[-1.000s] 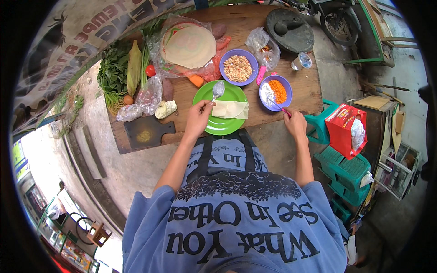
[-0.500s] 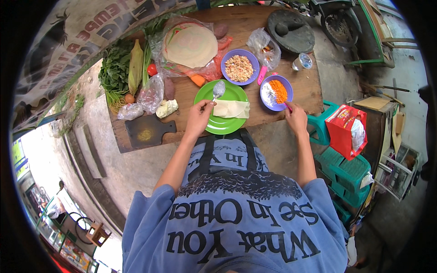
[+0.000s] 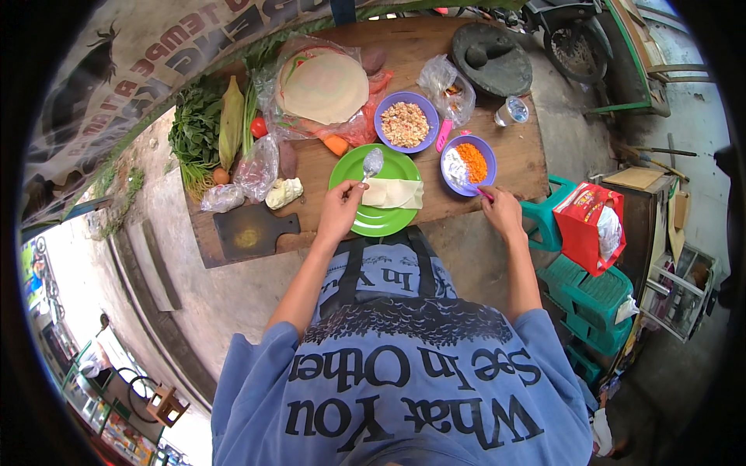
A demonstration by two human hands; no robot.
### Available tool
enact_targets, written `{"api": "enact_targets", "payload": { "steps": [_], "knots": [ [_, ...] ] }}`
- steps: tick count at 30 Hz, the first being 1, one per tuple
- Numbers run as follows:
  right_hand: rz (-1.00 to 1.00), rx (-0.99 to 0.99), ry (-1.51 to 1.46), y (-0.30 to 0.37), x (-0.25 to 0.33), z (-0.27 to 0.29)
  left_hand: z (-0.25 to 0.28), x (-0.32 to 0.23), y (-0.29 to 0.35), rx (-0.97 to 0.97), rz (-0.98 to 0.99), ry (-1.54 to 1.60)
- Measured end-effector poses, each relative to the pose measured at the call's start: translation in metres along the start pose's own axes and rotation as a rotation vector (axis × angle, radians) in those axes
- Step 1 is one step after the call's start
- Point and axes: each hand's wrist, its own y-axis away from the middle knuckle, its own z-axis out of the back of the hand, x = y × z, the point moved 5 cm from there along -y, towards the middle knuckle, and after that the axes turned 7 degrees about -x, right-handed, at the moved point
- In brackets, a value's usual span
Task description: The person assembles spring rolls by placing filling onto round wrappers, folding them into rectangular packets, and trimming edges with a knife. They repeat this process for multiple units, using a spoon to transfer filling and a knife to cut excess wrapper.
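From my distant seat, I count on the wooden counter [image 3: 519,157] two purple bowls [image 3: 406,95], one green plate [image 3: 381,226], one glass [image 3: 511,112], one mortar [image 3: 495,75] at the far right corner and one cutting board [image 3: 256,231] at the near left corner. Toward the left edge there are one corn [image 3: 231,124] and one tomato [image 3: 258,127]. I notice writing in three places: large dark letters on the shirt [image 3: 412,373], letters on the banner [image 3: 179,46] beyond the far left corner, and pale print on the red bag [image 3: 584,227], past the right edge. The left hand [image 3: 340,206] is at the plate's left side; its fingers are closed on one spoon [image 3: 373,161], whose scoop end is above the plate. The folded wrapper [image 3: 392,193] lies on this plate, by the middle of the near edge. The right hand [image 3: 502,210] has its fingers pinched on one pink handle [image 3: 486,193], at the rim of the nearer bowl [image 3: 458,189], which contains orange bits and something white. Both forearms reach forward, well apart, backs of the hands upward.
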Motion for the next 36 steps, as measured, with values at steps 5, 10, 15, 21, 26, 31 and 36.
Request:
{"api": "enact_targets", "payload": {
  "steps": [5,10,15,21,26,31,36],
  "knots": [
    [0.01,-0.046,0.001,-0.009,-0.005,0.011,0.004,0.002,0.001,-0.023,-0.016,0.024],
    [-0.017,0.009,0.036,-0.012,-0.003,0.005,0.0,-0.002,0.001,-0.013,-0.013,-0.004],
    [-0.007,0.074,0.068,-0.006,-0.009,0.006,-0.001,-0.005,0.001,-0.02,-0.011,0.036],
    [-0.022,-0.053,0.066,-0.007,-0.01,0.013,-0.003,-0.003,-0.001,-0.018,-0.013,0.04],
    [0.017,0.027,0.046,0.002,-0.005,0.011,-0.005,-0.004,-0.004,0.005,0.002,-0.01],
    [0.008,-0.053,0.081,0.005,-0.005,0.016,-0.006,-0.005,-0.003,0.011,0.0,0.016],
    [0.063,-0.031,0.082,0.011,0.0,0.018,-0.006,-0.003,-0.006,0.006,0.001,0.002]
  ]
}}
